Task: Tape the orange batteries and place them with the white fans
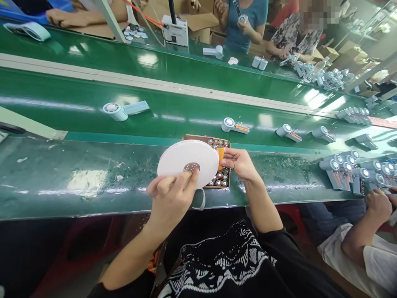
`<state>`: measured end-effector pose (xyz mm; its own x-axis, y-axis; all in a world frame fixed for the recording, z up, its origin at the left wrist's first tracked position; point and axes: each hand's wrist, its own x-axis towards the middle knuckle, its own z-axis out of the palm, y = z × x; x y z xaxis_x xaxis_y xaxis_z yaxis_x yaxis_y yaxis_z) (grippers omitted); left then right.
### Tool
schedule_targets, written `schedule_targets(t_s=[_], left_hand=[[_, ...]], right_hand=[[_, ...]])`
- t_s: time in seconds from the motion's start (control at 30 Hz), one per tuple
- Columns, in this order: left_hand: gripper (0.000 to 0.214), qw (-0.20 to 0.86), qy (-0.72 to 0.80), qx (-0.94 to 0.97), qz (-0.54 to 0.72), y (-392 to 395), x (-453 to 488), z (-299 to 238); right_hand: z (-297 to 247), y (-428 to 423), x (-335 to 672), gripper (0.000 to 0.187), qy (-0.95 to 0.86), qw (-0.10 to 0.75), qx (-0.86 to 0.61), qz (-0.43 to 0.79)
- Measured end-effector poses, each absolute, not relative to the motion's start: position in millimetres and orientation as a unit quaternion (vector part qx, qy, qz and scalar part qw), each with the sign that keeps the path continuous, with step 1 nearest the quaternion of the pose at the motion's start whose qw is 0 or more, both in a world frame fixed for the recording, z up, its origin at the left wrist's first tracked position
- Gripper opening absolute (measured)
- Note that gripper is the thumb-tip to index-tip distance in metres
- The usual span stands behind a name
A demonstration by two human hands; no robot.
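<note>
My left hand (173, 192) holds a large white roll of tape (180, 155), one fingertip at the hole in its middle. A loose tape end (202, 200) curls below the roll. Pinched in the fingers of my right hand (240, 163) is an orange battery cell (221, 157), close to the roll's right edge; whether the two touch I cannot tell. Beneath both hands lies a cardboard box (190, 137) with several battery cells (218, 182) standing in it. The roll hides the box's left part.
On the green belt (186, 111) ahead lie several handheld fan bodies, such as one fan (114, 111). More fans (341, 165) stand in a cluster at right, near a co-worker's hand (378, 205). Across the belt, people handle parts beside a white power unit (175, 31).
</note>
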<state>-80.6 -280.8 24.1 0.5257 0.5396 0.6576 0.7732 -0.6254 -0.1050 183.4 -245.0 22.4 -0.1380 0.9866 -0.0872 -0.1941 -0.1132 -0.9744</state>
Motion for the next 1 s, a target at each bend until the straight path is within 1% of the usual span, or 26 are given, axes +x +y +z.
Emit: schedule_targets(t_s=[0.07, 0.17, 0.2, 0.27, 0.33, 0.47, 0.57, 0.67, 0.83, 1.0], left_hand=[[0.041, 0.176, -0.374, -0.867, -0.279, -280, -83, 24], [0.050, 0.144, -0.336, -0.901, -0.235, -273, -95, 36], [0.054, 0.141, -0.326, -0.907, -0.226, -269, -98, 42], [0.058, 0.141, -0.315, -0.913, -0.219, -262, -100, 50], [0.057, 0.151, -0.321, -0.904, -0.238, -260, -94, 51], [0.042, 0.182, -0.377, -0.850, -0.320, -265, -68, 30], [0.041, 0.181, -0.404, -0.832, -0.334, -268, -54, 16], [0.041, 0.172, -0.404, -0.837, -0.328, -269, -54, 16], [0.033, 0.171, -0.400, -0.843, -0.316, -269, -58, 18], [0.034, 0.151, -0.395, -0.845, -0.328, -274, -57, 12]], right_hand=[[20, -249, 185, 0.049, -0.473, 0.455, -0.448, 0.607], [26, -250, 192, 0.031, -0.535, 0.377, -0.474, 0.589], [30, -248, 194, 0.028, -0.551, 0.363, -0.484, 0.575], [36, -245, 195, 0.026, -0.561, 0.365, -0.490, 0.559], [39, -243, 193, 0.029, -0.538, 0.405, -0.470, 0.570], [26, -243, 183, 0.051, -0.448, 0.536, -0.429, 0.573], [13, -246, 177, 0.056, -0.386, 0.599, -0.436, 0.550], [8, -251, 173, 0.057, -0.356, 0.623, -0.449, 0.532], [6, -250, 164, 0.061, -0.323, 0.655, -0.463, 0.503], [2, -255, 150, 0.062, -0.263, 0.690, -0.439, 0.512]])
